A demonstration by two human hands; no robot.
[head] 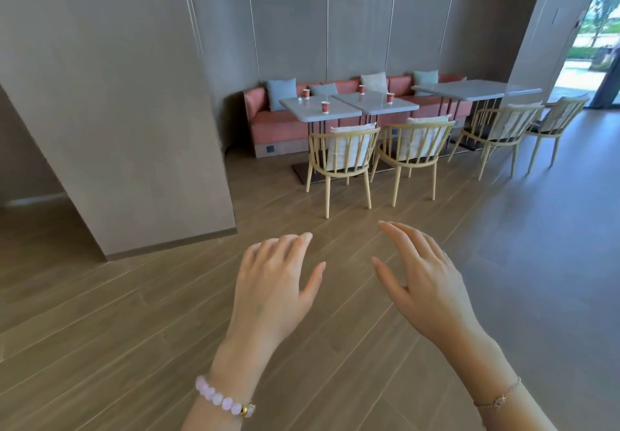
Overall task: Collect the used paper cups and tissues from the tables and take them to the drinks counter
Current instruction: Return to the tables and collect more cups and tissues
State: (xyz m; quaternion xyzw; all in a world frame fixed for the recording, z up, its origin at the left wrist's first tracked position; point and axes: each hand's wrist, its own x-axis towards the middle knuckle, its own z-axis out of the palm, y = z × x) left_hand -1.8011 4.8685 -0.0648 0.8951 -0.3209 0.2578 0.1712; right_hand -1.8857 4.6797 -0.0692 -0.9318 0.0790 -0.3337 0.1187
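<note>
Both hands hang palm down over the floor and hold nothing. The left hand has loosely bent fingers with the thumb out to the side. The right hand has straighter fingers, kept close together, thumb apart. A clear gap lies between the two thumbs. A bead bracelet circles the left wrist and a chain the right.

The cups stand well ahead, on two tables set edge to edge in front of a bench. On the left table, the front cup sits near the near edge and the corner cup near the far left corner, with a small white scrap, likely a tissue, just beside it. On the mid table, the back cup stands at the far edge and the side cup towards the right side. A far table stands to the right, apart from the pair.

Chair one and chair two are drawn up to the pair's near edges, backs to the camera. Open floor runs from the hands to these chairs. On the left a pillar juts in, its near corner left of the hands. To the right, broad floor reaches a doorway
</note>
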